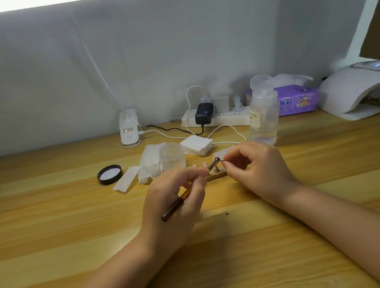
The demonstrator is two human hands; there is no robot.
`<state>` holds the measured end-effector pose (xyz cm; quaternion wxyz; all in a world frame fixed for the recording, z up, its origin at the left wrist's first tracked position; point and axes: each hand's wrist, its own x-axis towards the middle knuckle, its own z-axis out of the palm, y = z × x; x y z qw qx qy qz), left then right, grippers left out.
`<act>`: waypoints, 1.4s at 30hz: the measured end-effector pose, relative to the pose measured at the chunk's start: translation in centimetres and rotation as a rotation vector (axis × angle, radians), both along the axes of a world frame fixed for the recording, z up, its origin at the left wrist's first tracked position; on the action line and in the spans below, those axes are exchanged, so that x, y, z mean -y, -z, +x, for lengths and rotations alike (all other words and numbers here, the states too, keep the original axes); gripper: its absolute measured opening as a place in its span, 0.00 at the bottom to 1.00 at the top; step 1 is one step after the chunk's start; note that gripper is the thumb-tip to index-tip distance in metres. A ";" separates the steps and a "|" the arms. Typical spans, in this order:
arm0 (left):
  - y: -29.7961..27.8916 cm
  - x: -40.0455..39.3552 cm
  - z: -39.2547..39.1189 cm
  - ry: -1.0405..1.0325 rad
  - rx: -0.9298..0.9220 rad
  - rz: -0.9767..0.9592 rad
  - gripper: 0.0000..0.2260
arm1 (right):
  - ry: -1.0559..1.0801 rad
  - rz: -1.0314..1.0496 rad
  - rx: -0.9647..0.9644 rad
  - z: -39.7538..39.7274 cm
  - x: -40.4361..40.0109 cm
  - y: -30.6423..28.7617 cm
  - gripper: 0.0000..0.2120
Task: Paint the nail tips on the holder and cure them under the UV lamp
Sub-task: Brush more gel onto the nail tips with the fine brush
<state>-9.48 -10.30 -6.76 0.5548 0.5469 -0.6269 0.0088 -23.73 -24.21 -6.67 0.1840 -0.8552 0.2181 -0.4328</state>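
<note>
My left hand (176, 197) grips a thin brush (180, 201) with a dark brown handle and metal ferrule; its tip reaches a nail tip (216, 158). My right hand (255, 168) pinches that nail tip's small stand between thumb and forefinger, just above the table. Behind the hands a wooden holder (216, 175) carries a few pale nail tips (204, 165) on grey pegs, partly hidden by my fingers. The white UV lamp (359, 89) sits at the far right with its mouth facing me.
A clear jar (171, 156) stands behind my left hand, its black lid (110, 174) lying to the left. Tissue and cotton pads (196, 144), a clear liquid bottle (263, 112), a power strip (214, 118), purple wipes (298, 101) and a desk lamp base (128, 128) line the back.
</note>
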 end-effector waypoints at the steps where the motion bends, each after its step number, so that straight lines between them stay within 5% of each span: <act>1: 0.0 0.0 0.0 -0.004 -0.018 0.004 0.12 | -0.001 0.003 -0.003 0.0 0.0 0.0 0.05; 42: 0.4 0.2 0.2 -0.013 -0.010 0.025 0.11 | 0.037 0.053 0.017 0.1 -0.1 -0.1 0.04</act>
